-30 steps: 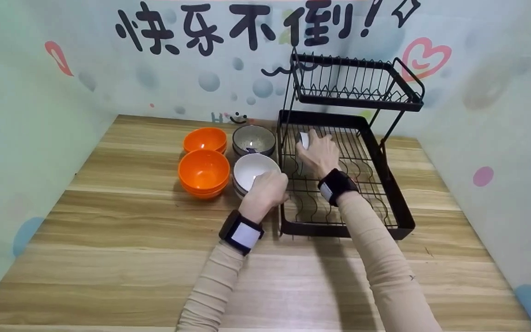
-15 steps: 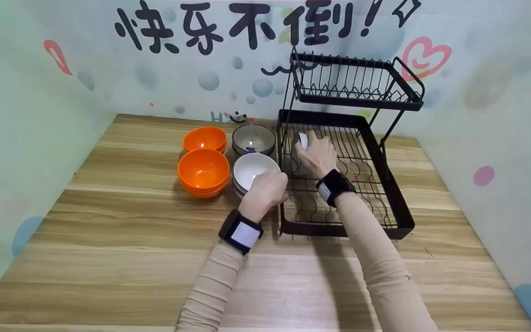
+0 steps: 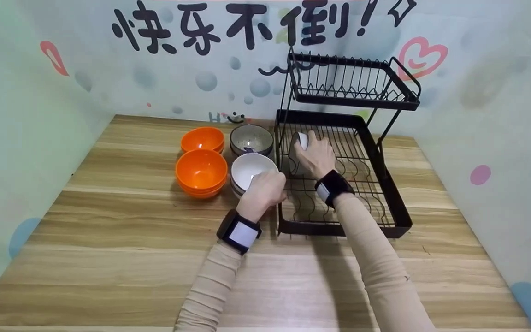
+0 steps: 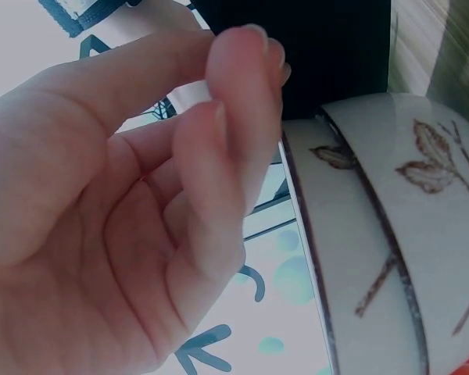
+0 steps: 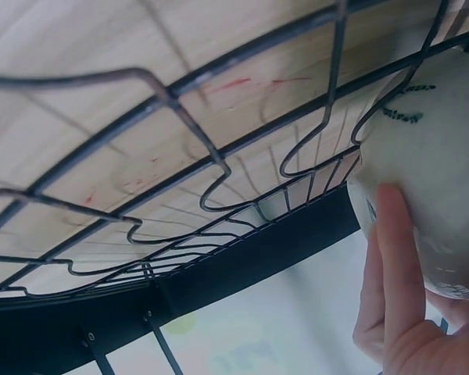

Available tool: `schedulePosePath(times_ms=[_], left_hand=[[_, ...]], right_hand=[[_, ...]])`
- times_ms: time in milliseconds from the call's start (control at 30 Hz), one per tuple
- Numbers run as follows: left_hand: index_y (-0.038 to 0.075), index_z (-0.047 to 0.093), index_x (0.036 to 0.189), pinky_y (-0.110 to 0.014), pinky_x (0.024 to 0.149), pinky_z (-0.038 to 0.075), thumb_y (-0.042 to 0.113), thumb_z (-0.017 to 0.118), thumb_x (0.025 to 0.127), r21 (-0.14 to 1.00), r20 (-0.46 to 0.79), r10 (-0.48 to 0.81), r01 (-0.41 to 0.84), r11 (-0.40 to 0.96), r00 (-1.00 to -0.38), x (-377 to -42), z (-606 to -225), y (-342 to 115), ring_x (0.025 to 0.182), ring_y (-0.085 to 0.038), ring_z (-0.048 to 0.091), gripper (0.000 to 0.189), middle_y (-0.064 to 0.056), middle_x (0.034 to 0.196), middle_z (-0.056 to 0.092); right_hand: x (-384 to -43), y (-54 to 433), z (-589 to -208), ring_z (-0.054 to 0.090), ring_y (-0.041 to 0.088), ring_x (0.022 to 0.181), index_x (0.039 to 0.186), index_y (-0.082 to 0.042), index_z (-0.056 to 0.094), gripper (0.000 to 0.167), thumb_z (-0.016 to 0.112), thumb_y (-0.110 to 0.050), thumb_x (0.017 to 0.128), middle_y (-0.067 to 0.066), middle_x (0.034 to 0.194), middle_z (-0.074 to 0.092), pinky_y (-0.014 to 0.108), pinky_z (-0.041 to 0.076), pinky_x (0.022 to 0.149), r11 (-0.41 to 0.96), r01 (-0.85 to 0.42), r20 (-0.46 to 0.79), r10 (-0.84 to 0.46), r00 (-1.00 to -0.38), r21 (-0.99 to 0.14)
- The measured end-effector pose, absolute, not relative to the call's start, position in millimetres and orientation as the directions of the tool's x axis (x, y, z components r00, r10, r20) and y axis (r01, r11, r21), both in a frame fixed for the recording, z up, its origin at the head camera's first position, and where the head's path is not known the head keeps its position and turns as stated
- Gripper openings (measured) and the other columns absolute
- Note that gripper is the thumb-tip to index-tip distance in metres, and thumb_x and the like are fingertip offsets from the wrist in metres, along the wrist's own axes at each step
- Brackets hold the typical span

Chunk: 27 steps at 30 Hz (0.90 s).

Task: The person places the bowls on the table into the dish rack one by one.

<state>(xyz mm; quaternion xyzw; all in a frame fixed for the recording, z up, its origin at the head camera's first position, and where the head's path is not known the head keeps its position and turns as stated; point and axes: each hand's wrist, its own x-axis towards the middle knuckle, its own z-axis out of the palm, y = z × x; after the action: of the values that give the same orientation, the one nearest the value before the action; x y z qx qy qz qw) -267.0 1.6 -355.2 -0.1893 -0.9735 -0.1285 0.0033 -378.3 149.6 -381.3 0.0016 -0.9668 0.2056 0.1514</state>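
Observation:
My right hand grips a bowl in the lower tier of the black dish rack. The bowl stands on edge against the wires at the rack's left side. In the right wrist view its pale outer wall carries dark marks, and fingers lie along it. My left hand hovers at the front right of the stacked white bowls. The left wrist view shows its fingers loosely curled with nothing in them, beside the bowls' leaf-patterned sides.
Stacked orange bowls stand left of the white ones, with more orange bowls behind. Grey speckled bowls sit behind the white stack. The rack's upper tier overhangs the back of the lower one.
The bowl in my right hand has tilted and shifted slightly left against the rack wires, showing more of its outer side. My left hand has stayed about where it was.

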Motion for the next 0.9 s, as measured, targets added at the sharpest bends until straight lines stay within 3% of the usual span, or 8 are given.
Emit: schedulePosePath(times_ms=[300,533,900], left_hand=[[-0.001,0.07,0.099,-0.046,0.078,0.056,0.014,0.068,0.082,0.244,0.045,0.36,0.36,0.901,-0.932,-267.3,-355.9,2.3,0.093,-0.033,0.068,0.023,-0.018,0.103,0.07],[-0.002,0.071,0.096,-0.047,0.078,0.056,0.014,0.07,0.081,0.26,0.045,0.354,0.353,0.899,-0.934,-267.1,-356.3,3.3,0.092,-0.032,0.068,0.023,-0.017,0.102,0.07],[-0.002,0.07,0.096,-0.047,0.078,0.055,0.015,0.07,0.08,0.251,0.059,0.36,0.363,0.897,-0.931,-266.7,-358.1,3.4,0.093,-0.034,0.067,0.023,-0.018,0.102,0.069]], right_hand=[[-376.0,145.4,-384.5,0.06,0.047,0.098,0.133,-0.01,0.045,0.065,0.04,-0.059,0.09,0.03,0.115,0.053,0.054,0.049,0.082,0.924,-0.058,0.272,0.051,-0.961,-0.378],[-374.2,144.6,-385.8,0.06,0.047,0.097,0.135,-0.017,0.044,0.065,0.04,-0.063,0.089,0.029,0.118,0.049,0.055,0.05,0.078,0.911,-0.059,0.275,0.061,-0.959,-0.408],[-372.9,145.6,-387.1,0.059,0.049,0.099,0.138,-0.016,0.041,0.067,0.039,-0.064,0.09,0.031,0.125,0.046,0.056,0.05,0.081,0.903,-0.068,0.262,0.05,-0.964,-0.424]])
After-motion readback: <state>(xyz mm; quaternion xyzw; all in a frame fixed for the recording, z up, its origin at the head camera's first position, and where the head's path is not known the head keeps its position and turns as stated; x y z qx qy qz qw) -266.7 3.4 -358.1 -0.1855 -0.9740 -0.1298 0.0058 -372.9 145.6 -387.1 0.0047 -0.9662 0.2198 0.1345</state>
